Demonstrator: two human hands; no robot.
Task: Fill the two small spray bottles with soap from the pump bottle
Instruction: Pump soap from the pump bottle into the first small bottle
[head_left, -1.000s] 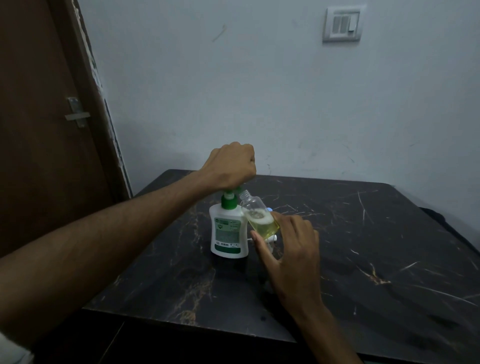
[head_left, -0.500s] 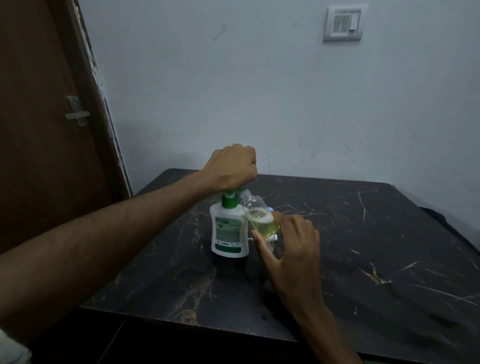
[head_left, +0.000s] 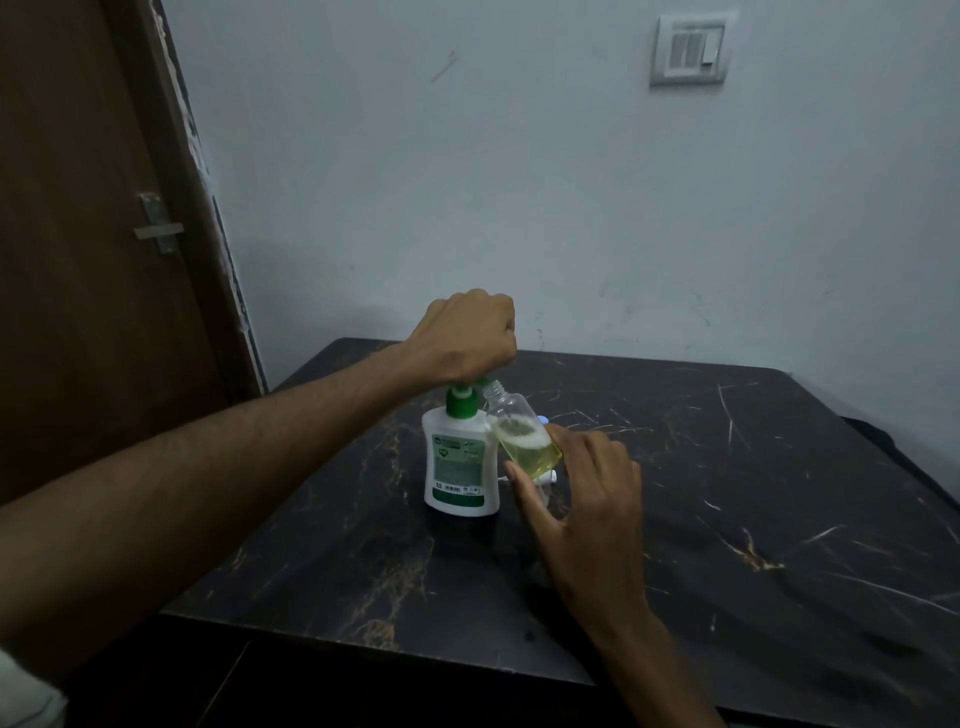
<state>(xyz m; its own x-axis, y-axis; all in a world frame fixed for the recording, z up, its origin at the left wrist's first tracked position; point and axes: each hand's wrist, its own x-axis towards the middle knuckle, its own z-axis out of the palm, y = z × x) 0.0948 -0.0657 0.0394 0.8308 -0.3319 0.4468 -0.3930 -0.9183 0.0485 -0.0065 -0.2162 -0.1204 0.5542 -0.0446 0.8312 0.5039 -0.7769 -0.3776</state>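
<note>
From the head view I see my left hand (head_left: 467, 335) closed in a fist over the green pump head of the white pump bottle (head_left: 460, 462), which stands upright on the dark marble table (head_left: 727, 467). My right hand (head_left: 582, 499) grips 1 small spray bottle (head_left: 524, 436), tilted with its open neck under the spout, part full of yellow soap.

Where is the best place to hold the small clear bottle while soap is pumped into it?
Probably the lower body of the small clear bottle, from the right, as the right hand does: it leans neck-first toward the pump bottle on its left.
</note>
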